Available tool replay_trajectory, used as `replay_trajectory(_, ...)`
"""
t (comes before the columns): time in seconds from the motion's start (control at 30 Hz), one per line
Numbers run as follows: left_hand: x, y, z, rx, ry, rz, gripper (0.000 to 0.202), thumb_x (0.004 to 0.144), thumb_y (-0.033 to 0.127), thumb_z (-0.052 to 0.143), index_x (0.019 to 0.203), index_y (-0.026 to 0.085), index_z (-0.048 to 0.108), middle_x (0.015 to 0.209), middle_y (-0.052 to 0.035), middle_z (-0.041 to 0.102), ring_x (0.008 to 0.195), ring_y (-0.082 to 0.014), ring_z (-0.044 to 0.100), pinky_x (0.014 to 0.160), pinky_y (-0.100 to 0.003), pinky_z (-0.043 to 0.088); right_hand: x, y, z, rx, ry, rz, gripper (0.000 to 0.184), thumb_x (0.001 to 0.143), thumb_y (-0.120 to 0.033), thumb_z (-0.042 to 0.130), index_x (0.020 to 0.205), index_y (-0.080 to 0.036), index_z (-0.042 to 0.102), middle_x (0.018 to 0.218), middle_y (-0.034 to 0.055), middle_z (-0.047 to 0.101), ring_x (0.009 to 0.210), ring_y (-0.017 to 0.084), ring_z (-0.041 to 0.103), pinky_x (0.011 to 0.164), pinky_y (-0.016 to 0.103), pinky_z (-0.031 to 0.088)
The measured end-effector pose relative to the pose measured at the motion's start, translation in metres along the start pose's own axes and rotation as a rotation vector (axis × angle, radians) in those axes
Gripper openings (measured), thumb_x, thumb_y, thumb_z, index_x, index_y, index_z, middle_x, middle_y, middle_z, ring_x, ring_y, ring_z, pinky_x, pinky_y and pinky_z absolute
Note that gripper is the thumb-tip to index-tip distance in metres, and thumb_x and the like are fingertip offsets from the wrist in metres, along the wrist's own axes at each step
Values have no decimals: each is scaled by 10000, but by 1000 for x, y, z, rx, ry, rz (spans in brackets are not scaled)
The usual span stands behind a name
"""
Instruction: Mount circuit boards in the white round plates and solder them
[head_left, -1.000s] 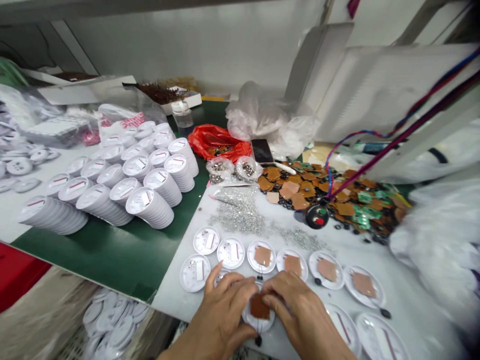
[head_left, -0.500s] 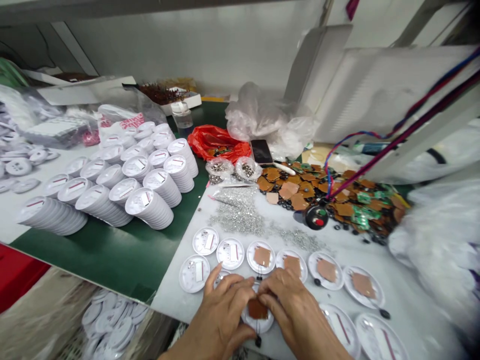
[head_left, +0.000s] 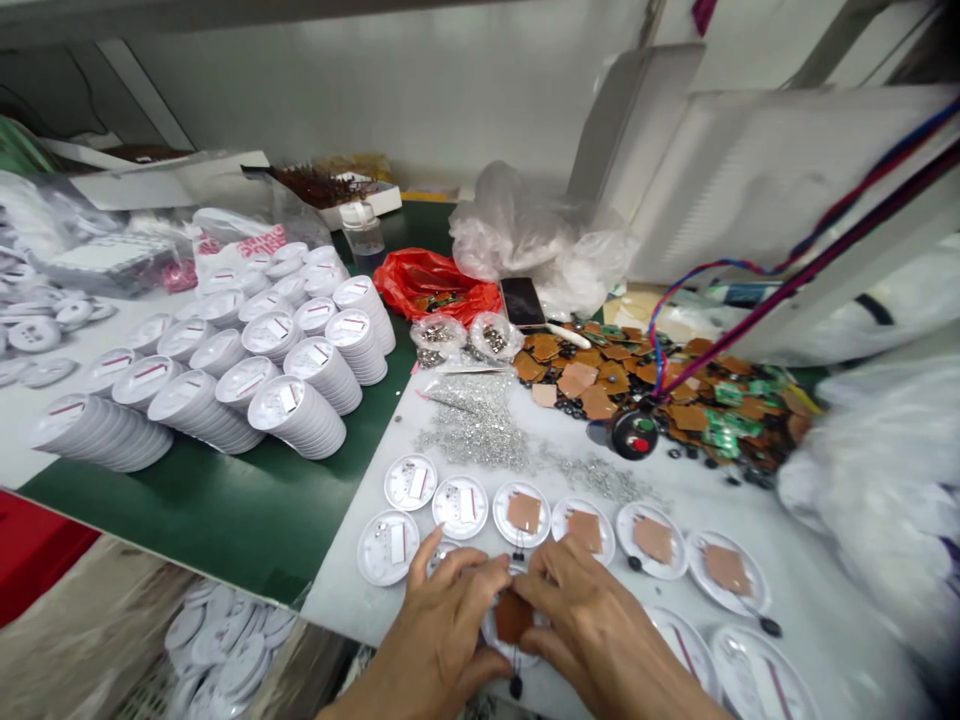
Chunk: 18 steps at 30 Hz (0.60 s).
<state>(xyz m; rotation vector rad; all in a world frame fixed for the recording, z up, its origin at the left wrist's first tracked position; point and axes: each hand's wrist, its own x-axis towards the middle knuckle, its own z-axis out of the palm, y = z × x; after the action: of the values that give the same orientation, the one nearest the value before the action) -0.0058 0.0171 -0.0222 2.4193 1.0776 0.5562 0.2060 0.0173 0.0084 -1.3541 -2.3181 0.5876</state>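
Observation:
A brown square circuit board (head_left: 514,617) lies in a round white plastic casing (head_left: 491,638) at the table's front. My left hand (head_left: 450,615) curves around the casing's left side, thumb at its lower edge and fingers at the top. From the right, my right hand (head_left: 589,610) has its bent fingers on the board's upper and right edges. A small black part on thin wires (head_left: 516,686) hangs below the casing. Behind my hands stand casings with boards in them, such as this casing (head_left: 523,513). Casings with a white strip, like this casing (head_left: 460,506), sit to the left.
Stacked white casings (head_left: 300,415) fill the green mat at left. Loose silvery small parts (head_left: 480,425) lie spread on the white surface. Behind are a heap of brown boards (head_left: 600,385), a red bag (head_left: 435,283) and a phone (head_left: 523,302). A black-ended tool (head_left: 634,435) hangs at right.
My right hand's fingers have shifted slightly over the board, and more of the board shows. My left hand stays around the casing.

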Motion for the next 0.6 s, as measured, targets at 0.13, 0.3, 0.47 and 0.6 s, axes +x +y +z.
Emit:
replay_trajectory(0.13, -1, 0, 0, 26, 12, 31, 716, 853, 227, 781, 1419, 216, 342, 1282, -92, 698, 1152, -299, 651, 1167, -662, 271, 0, 4, 5, -125, 86, -142, 299, 650, -30, 793, 898, -181, 724, 821, 62, 701, 727, 261, 665, 621, 375, 571)
replay_trajectory(0.3, -2, 0, -4, 25, -23, 45, 719, 862, 209, 772, 1429, 210, 331, 1308, -92, 685, 1182, -291, 631, 1186, -641, 240, 0, 8, 9, -211, 113, -241, 260, 694, -85, 755, 946, -143, 723, 808, 83, 705, 731, 278, 662, 609, 398, 591)
replay_trajectory(0.47, -2, -1, -1, 27, 29, 56, 707, 867, 227, 766, 1435, 182, 348, 1299, -93, 691, 1177, -282, 628, 1206, -619, 197, 0, 4, 9, -242, 115, -273, 233, 767, -88, 635, 986, -119, 708, 821, 102, 710, 744, 270, 658, 654, 422, 599)
replay_trajectory(0.6, -3, -8, 11, 33, 124, 82, 628, 914, 347, 711, 1425, 178, 389, 1219, -77, 726, 1104, -267, 663, 1211, -586, 216, -4, 5, -3, -161, 96, -253, 220, 791, -155, 664, 1009, -175, 685, 839, 71, 701, 745, 257, 654, 651, 410, 587)
